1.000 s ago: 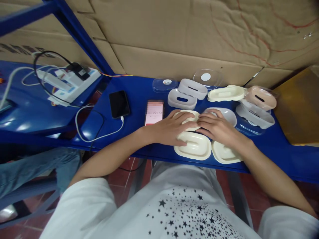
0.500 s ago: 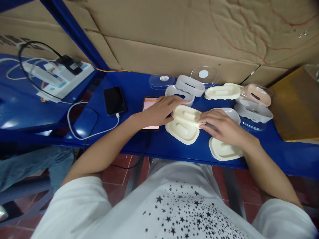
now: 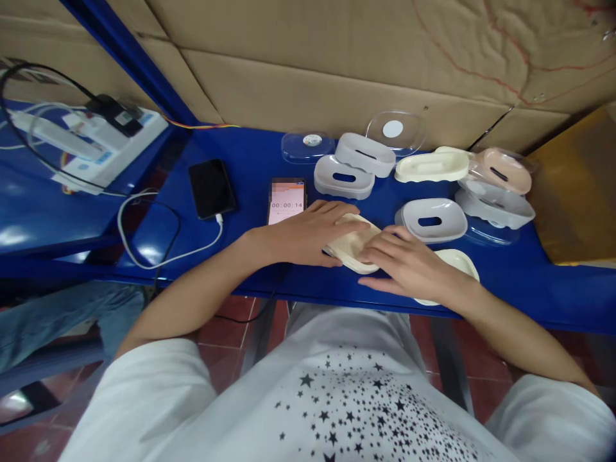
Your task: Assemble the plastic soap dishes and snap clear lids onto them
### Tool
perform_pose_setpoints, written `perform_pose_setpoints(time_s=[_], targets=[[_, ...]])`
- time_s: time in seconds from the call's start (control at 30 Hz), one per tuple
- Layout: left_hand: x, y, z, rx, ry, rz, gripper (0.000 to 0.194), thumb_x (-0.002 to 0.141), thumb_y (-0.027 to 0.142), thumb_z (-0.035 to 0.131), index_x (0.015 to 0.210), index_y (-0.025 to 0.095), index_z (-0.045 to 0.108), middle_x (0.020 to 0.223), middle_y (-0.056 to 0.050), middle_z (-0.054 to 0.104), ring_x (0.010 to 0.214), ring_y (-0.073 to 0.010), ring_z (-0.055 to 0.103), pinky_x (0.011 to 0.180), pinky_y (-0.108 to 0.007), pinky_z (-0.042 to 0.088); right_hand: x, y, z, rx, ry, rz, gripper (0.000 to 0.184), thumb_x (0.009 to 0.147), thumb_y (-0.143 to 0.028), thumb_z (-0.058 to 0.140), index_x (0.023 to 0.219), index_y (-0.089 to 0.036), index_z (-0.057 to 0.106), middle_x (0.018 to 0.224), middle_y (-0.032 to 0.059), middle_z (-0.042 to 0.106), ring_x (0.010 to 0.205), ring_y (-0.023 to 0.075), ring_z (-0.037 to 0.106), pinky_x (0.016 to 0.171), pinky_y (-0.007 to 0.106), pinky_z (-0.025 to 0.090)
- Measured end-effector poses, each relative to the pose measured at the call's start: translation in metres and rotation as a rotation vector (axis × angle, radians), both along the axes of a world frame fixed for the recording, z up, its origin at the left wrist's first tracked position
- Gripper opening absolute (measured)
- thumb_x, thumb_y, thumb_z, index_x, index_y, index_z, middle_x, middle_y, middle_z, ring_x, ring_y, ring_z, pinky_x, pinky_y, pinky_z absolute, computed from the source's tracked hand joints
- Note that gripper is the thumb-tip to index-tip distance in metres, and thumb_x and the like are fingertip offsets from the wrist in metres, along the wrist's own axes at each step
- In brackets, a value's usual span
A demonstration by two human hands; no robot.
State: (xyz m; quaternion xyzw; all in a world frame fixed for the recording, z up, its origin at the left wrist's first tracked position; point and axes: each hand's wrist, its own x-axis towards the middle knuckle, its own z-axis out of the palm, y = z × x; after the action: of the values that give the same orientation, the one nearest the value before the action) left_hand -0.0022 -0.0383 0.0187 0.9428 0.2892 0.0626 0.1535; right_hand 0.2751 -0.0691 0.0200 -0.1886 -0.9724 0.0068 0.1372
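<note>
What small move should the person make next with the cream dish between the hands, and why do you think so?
Probably lower the cream soap dish flat onto the blue table top. It looks tilted between the left hand and the right hand, and both hands lie on it, so they could likely steady it on the way down.

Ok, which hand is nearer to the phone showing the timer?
Left. The left hand rests just beside the rectangular lit timer phone; the right hand lies farther, past the cream plastic dish.
</note>
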Motion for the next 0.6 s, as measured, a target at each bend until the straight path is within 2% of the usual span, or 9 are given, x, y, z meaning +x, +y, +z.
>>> perform_pose_setpoints(time_s=[0.07,0.13,0.2,0.3,0.4,0.47,0.53,0.6], targets=[[0.002,0.0,-0.001,0.037,0.006,0.014,0.08,0.091,0.031,0.082,0.163,0.028,0.046,0.164,-0.017,0.049,0.151,-0.0404,0.047,0.125,-0.055,0.037,-0.005,-0.003,-0.007,0.078,-0.068,-0.023,0.024,0.11,-0.036,0.06,0.114,-0.017,0.074,0.106,0.0124,0.079,0.102,0.0298,0.071,0.091,0.045,0.051],[0.001,0.0,-0.001,0.063,0.012,0.04,0.08,0.091,0.035,0.082,0.163,0.028,0.046,0.162,-0.017,0.05,0.15,-0.0414,0.047,0.124,-0.055,0.037,-0.01,-0.005,-0.011,0.12,-0.131,-0.05,0.021,0.109,-0.027,0.057,0.114,-0.018,0.075,0.103,0.0116,0.079,0.099,0.0298,0.07,0.089,0.045,0.05],[0.001,0.001,0.0,0.067,0.016,0.051,0.083,0.09,0.036,0.083,0.164,0.027,0.045,0.163,-0.017,0.048,0.15,-0.0419,0.047,0.124,-0.055,0.036,-0.014,-0.005,-0.011,0.118,-0.161,-0.074,0.023,0.109,-0.021,0.054,0.118,-0.02,0.076,0.103,0.0102,0.079,0.1,0.0294,0.07,0.094,0.046,0.05],[0.002,0.001,0.001,0.034,0.032,0.042,0.088,0.091,0.035,0.082,0.167,0.028,0.04,0.167,-0.016,0.046,0.15,-0.0407,0.048,0.123,-0.052,0.038,-0.006,0.001,-0.002,0.014,-0.122,-0.067,0.028,0.111,-0.025,0.056,0.132,-0.023,0.073,0.116,0.01,0.08,0.11,0.0294,0.072,0.106,0.049,0.05],[0.006,0.002,-0.002,0.03,0.062,0.073,0.087,0.095,0.039,0.081,0.169,0.026,0.037,0.167,-0.017,0.048,0.149,-0.0407,0.05,0.121,-0.052,0.04,0.029,0.015,0.012,-0.195,-0.052,-0.071,0.041,0.11,-0.034,0.059,0.151,-0.031,0.062,0.143,0.0078,0.074,0.133,0.0303,0.067,0.119,0.053,0.047],[0.008,0.001,-0.006,0.055,0.07,0.097,0.083,0.099,0.044,0.078,0.169,0.024,0.038,0.17,-0.02,0.044,0.153,-0.0425,0.047,0.122,-0.054,0.039,0.062,0.028,0.019,-0.286,-0.017,-0.153,0.05,0.107,-0.04,0.063,0.157,-0.037,0.055,0.156,0.0059,0.065,0.143,0.0327,0.062,0.121,0.055,0.048],[0.011,0.0,-0.01,0.081,0.07,0.095,0.079,0.103,0.05,0.074,0.168,0.02,0.041,0.175,-0.024,0.037,0.158,-0.0451,0.041,0.125,-0.058,0.037,0.092,0.042,0.022,-0.322,-0.029,-0.279,0.054,0.103,-0.045,0.067,0.155,-0.037,0.057,0.156,0.0078,0.064,0.142,0.0376,0.063,0.116,0.058,0.053],[0.012,-0.002,-0.014,0.111,0.074,0.079,0.075,0.107,0.051,0.068,0.168,0.017,0.042,0.177,-0.028,0.03,0.161,-0.0473,0.036,0.127,-0.061,0.034,0.109,0.052,0.02,-0.324,-0.075,-0.389,0.051,0.1,-0.047,0.067,0.149,-0.031,0.062,0.148,0.0124,0.068,0.133,0.0417,0.068,0.108,0.062,0.058]])
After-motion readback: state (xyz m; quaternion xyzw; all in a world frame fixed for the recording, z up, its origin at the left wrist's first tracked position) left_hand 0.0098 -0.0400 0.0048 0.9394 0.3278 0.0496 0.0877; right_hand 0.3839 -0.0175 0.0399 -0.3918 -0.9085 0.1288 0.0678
